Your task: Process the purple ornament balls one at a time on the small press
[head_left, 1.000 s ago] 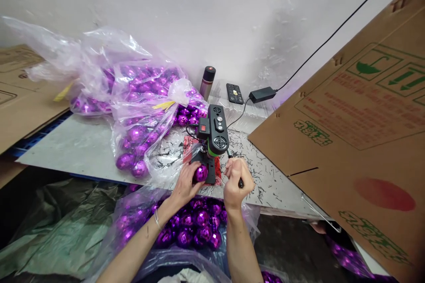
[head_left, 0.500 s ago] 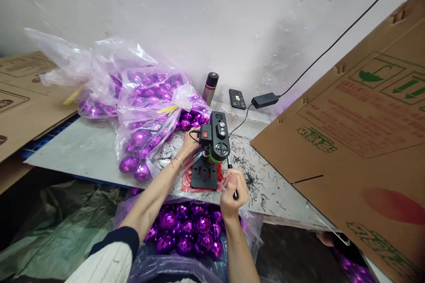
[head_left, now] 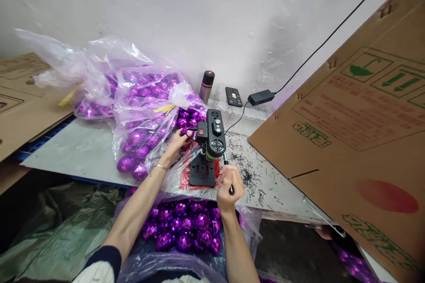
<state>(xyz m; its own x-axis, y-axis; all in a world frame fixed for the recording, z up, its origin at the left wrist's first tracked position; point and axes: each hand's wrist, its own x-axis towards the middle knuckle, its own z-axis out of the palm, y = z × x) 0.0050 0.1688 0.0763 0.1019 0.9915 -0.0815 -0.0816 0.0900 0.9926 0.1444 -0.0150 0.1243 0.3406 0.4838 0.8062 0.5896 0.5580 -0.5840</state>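
Note:
My right hand [head_left: 229,185] is wrapped round the black-tipped lever handle [head_left: 231,190] of a small black bench drill press [head_left: 215,132]. Left of the machine's head, the fingers of my left hand [head_left: 177,143] close on a shiny purple disco ball [head_left: 188,132], partly hidden by a cable. Nothing sits on the black slotted base plate [head_left: 202,173] of the press. Behind my left hand, more purple balls [head_left: 186,117] spill from a clear plastic bag [head_left: 133,106]. Below the table edge, an open bag holds several more balls [head_left: 184,225].
A flask [head_left: 206,86], a phone [head_left: 233,97] and a black power adapter [head_left: 261,97] lie along the wall. Dark shavings [head_left: 245,172] cover the table right of the press. A large cardboard box [head_left: 345,132] leans in from the right; another carton [head_left: 29,93] stands left.
My left hand let go of the ball at the base plate, which is gone from there, reached behind the press, and draws back left with a ball. My right hand stays on the lever.

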